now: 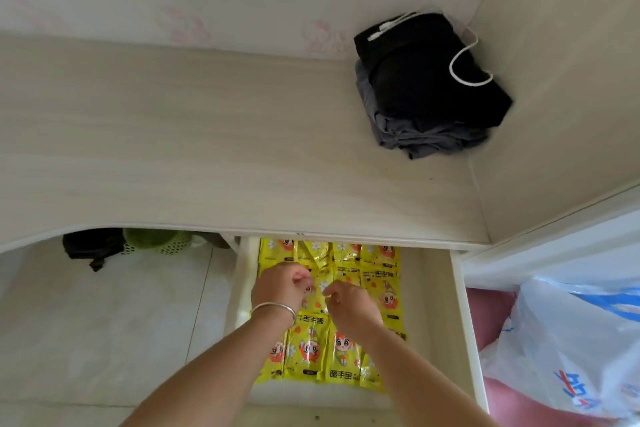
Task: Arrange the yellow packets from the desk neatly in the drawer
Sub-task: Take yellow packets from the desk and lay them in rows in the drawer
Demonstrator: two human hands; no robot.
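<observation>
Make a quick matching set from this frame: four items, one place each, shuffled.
Items:
1. yellow packets
2. folded dark clothes
3. silver bangle
4. white plastic bag

Places:
A. back right corner of the desk
B. left wrist
C. inside the open drawer
D. right of the drawer

Pairs: 1-C, 2-A, 3-B, 4-D
</observation>
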